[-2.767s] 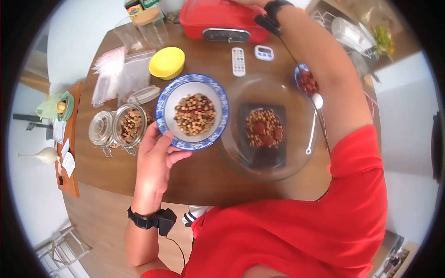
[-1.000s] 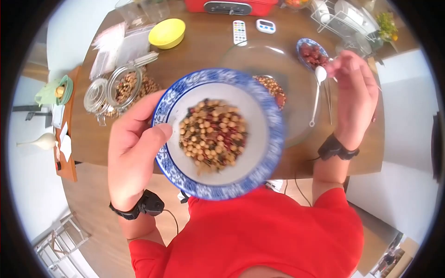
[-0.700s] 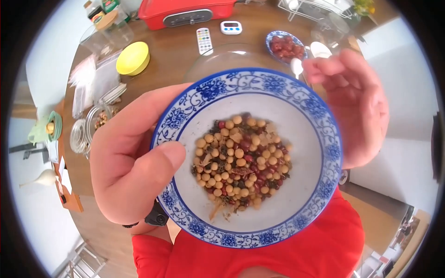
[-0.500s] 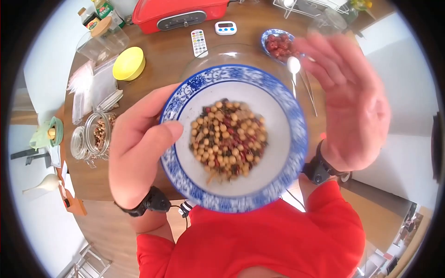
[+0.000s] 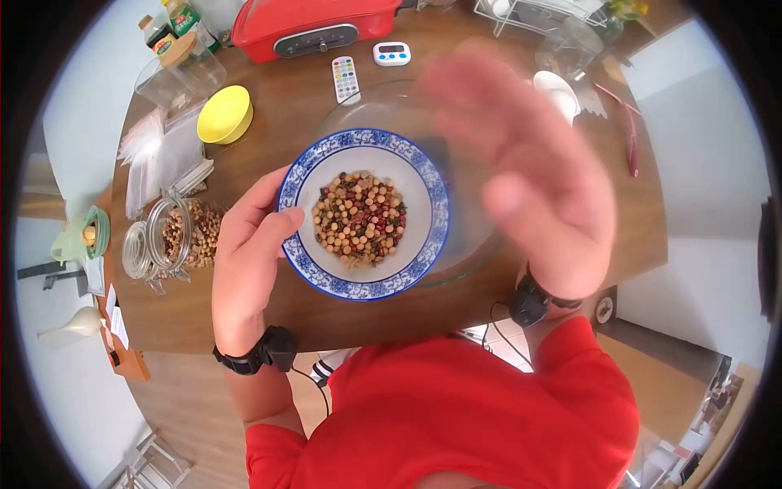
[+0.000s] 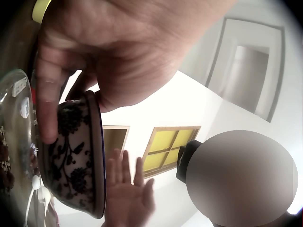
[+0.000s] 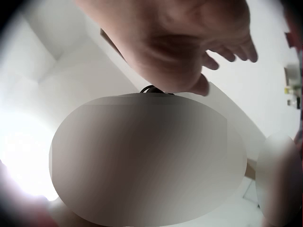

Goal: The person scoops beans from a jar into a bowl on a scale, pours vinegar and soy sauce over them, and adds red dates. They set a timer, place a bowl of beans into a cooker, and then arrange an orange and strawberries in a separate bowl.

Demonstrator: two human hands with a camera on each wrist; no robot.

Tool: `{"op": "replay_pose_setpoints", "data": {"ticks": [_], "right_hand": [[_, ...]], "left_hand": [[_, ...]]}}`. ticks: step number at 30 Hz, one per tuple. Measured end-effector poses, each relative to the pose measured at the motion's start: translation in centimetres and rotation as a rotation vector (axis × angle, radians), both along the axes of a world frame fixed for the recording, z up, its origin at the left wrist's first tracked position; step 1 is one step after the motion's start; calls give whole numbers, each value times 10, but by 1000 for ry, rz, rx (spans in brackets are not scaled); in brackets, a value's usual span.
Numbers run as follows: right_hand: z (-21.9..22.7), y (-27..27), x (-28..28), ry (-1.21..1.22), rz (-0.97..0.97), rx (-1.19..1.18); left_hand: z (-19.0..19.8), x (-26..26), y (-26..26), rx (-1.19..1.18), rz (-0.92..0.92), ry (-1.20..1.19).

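Note:
My left hand (image 5: 248, 244) grips the rim of a blue-and-white patterned bowl (image 5: 423, 191), thumb over the edge, holding it above the brown table (image 5: 269, 314). The bowl holds mixed beans and grains (image 5: 361, 217), yellow, red and dark. The left wrist view shows the bowl (image 6: 78, 156) from the side, pinched between thumb and fingers (image 6: 49, 90). My right hand (image 5: 529, 171) hovers flat and blurred to the right of the bowl, fingers straight, holding nothing; it also shows as an open palm (image 7: 189, 42) in the right wrist view. A large glass bowl (image 5: 472, 244) lies under both.
On the table: an open glass jar (image 5: 175, 236) of beans on its side at left, a yellow bowl (image 5: 226, 114), plastic bags (image 5: 159, 155), a red cooker (image 5: 309, 28), a remote (image 5: 345, 79), a timer (image 5: 392, 53), a white spoon (image 5: 558, 90) and a dish rack (image 5: 529, 12).
The left hand lifted the bean bowl off the table up close to the camera, then lowered it again. The right hand left the far side and now sweeps open beside the bowl.

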State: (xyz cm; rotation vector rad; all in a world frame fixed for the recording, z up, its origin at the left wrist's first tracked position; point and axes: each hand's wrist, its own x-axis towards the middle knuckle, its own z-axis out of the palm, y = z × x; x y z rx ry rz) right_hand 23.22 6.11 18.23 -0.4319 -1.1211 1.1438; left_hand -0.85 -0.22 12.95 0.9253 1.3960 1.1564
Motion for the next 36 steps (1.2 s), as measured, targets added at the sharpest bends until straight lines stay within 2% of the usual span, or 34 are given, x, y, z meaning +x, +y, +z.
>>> {"op": "replay_pose_setpoints", "data": {"ticks": [2,3,4,7,8,10,12,14,16,17,20,24,26,27,29,30,32,33,35,36], "right_hand": [[2,25,37,-499,897,265],[-21,42,20,-141,1200,608],[-20,34,16,-144,1198,597],[-7,-7,13,-88,470,82],[-6,-2,18,-90,470,85],[-5,17,33,-634,684,398],[-29,25,28,55,1189,531],[-12,39,33,33,1124,575],[-14,26,47,-222,631,194],[-12,38,52,-392,539,92],[-27,53,32,-511,36,34],[-55,68,49,-509,117,-145],[-71,80,61,-946,-75,149],[-75,83,62,-950,-73,145],[-81,86,63,-972,-102,298],[-80,82,61,-975,-105,293],[-71,68,52,-907,66,-21],[-67,63,56,-912,67,-24],[-62,59,68,-402,774,-145],[-76,66,71,-108,1082,16]], "left_hand": [[-1,0,0,14,11,-15],[-1,0,-1,9,25,-32],[-3,0,-3,1,43,-52],[-8,-2,-5,42,51,-68],[-8,-5,-6,44,50,-69],[-9,-9,-12,35,50,-34],[-8,-6,-18,46,93,-62],[-12,-8,-28,60,144,-93],[-20,-21,-43,86,235,-133],[-24,-23,-50,102,302,-101],[-30,-28,-72,114,370,-86],[-60,-53,-109,72,371,-21],[-76,-59,-124,54,382,-11],[-83,-60,-129,40,423,-7],[-95,-62,-136,24,462,-7],[-101,-62,-137,20,456,-9],[-112,-61,-138,-9,517,-33],[-115,-60,-137,-14,516,-37],[-123,-60,-132,-16,503,-28],[-125,-59,-130,-23,499,-33]]}}
